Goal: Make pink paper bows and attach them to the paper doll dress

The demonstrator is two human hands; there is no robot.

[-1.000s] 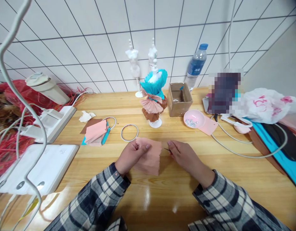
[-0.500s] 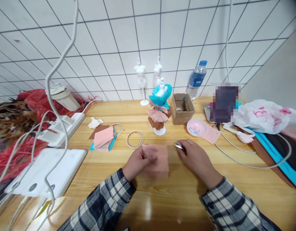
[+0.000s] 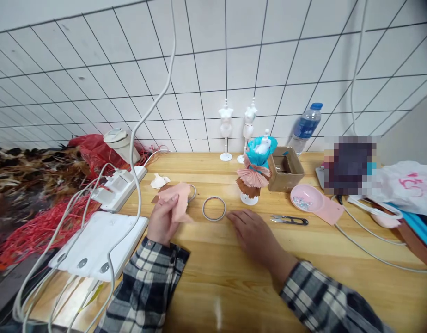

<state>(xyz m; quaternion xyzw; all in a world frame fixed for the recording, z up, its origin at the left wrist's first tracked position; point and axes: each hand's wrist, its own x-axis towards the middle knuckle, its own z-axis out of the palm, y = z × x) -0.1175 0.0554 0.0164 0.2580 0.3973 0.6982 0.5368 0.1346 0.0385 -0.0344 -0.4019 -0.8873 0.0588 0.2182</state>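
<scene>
In my left hand (image 3: 162,221) is a sheet of pink crepe paper (image 3: 180,198), gripped along its left side above a small stack at the left. Brown paper (image 3: 157,198) peeks out from under it. My right hand (image 3: 251,233) is empty, its fingers stretched leftward over the table, with the fingertips close to a thin pale ring (image 3: 214,209). To the right of that hand, thread snips (image 3: 289,220) lie flat. A small mannequin (image 3: 257,166) stands beyond my right hand, dressed in blue, pink and brown ruffled paper.
Behind stand two bare white mannequins (image 3: 226,127), a cardboard box (image 3: 286,173) and a water bottle (image 3: 307,125). A pink dish (image 3: 305,194) with small beads is at the right. White cables (image 3: 133,152) hang over a power strip (image 3: 128,187) and a white device (image 3: 99,240) at the left.
My left hand has carried the pink crepe paper leftward to the stack. The right hand has let go of the snips, now on the table, and moved left toward the ring. The view has shifted.
</scene>
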